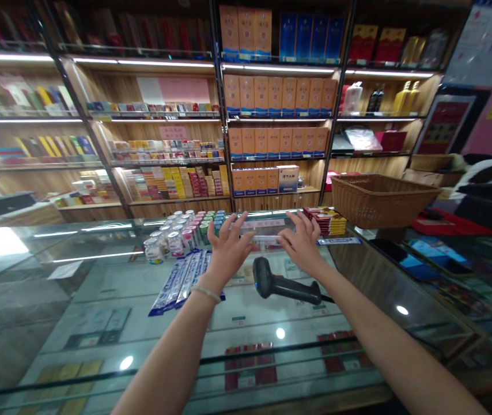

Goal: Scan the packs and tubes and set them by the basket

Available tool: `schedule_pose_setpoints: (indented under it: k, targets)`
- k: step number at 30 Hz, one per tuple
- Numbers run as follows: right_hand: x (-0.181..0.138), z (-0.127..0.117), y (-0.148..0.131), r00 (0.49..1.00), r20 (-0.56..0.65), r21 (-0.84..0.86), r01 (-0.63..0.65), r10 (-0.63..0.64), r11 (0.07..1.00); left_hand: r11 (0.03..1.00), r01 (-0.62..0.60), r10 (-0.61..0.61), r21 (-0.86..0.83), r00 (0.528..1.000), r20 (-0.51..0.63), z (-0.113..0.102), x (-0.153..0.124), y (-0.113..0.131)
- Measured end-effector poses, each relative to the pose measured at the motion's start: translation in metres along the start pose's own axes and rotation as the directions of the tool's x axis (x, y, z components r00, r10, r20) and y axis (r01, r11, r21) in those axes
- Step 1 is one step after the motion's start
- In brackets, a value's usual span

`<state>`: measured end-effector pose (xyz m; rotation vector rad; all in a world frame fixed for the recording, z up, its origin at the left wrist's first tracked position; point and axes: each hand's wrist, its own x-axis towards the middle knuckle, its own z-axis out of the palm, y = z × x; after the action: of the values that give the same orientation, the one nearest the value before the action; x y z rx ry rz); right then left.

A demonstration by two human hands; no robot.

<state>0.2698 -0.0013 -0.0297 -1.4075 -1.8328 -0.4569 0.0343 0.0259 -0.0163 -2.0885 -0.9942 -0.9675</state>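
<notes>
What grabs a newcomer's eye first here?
Probably the black plastic handheld scanner lying on the clear glass counter at centre, just below the bare left hand and bare right hand, with a thin pale strip spanning between their fingertips. Next, the rows of orange boxes with blue bases at upper centre, and the brown woven basket to the right.

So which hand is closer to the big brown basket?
The right hand. The basket is off to its right, past the stacked red-and-yellow packs. The left hand is farther away, on the right hand's other side, by the cans.
</notes>
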Motion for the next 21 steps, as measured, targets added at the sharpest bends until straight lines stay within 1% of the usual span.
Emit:
schedule_pose_setpoints:
  k: [4,6,8,11,13,15,16,18,21]
  targets:
    - [0.007,-0.005,-0.004,1.0,-0.019,-0.085,-0.004,0.002,0.996,0.999,0.048,-0.048,-0.021,0.999,0.016,0.0,0.001,-0.007]
    - [0.009,-0.009,-0.008,0.999,-0.028,-0.094,-0.024,0.021,0.995,0.996,0.087,-0.087,-0.016,0.996,0.021,-0.001,0.001,-0.012]
    - [0.005,-0.013,-0.014,0.999,-0.001,-0.084,-0.035,0.035,0.996,0.991,0.131,-0.13,-0.014,0.991,0.025,-0.001,0.0,-0.017]
    - [-0.015,-0.02,-0.023,0.991,0.132,-0.062,0.014,-0.006,0.998,0.983,0.18,-0.179,-0.018,0.983,0.031,-0.003,0.0,-0.022]
    - [-0.034,-0.022,-0.029,0.964,0.261,-0.046,0.073,-0.058,0.996,0.98,0.196,-0.195,-0.019,0.98,0.039,-0.004,0.0,-0.024]
    - [-0.052,-0.023,-0.034,0.922,0.378,-0.035,0.107,-0.085,0.994,0.979,0.201,-0.2,-0.017,0.979,0.048,-0.006,0.0,-0.025]
    - [-0.059,-0.023,-0.035,0.911,0.406,-0.042,0.104,-0.078,0.994,0.979,0.201,-0.2,-0.013,0.978,0.053,-0.007,0.0,-0.025]
    - [-0.067,-0.023,-0.038,0.908,0.416,-0.068,0.089,-0.053,0.994,0.979,0.204,-0.204,-0.004,0.977,0.061,-0.008,0.0,-0.025]
    - [-0.067,-0.025,-0.042,0.91,0.414,-0.092,0.074,-0.03,0.993,0.976,0.216,-0.215,-0.002,0.975,0.062,-0.007,0.0,-0.026]
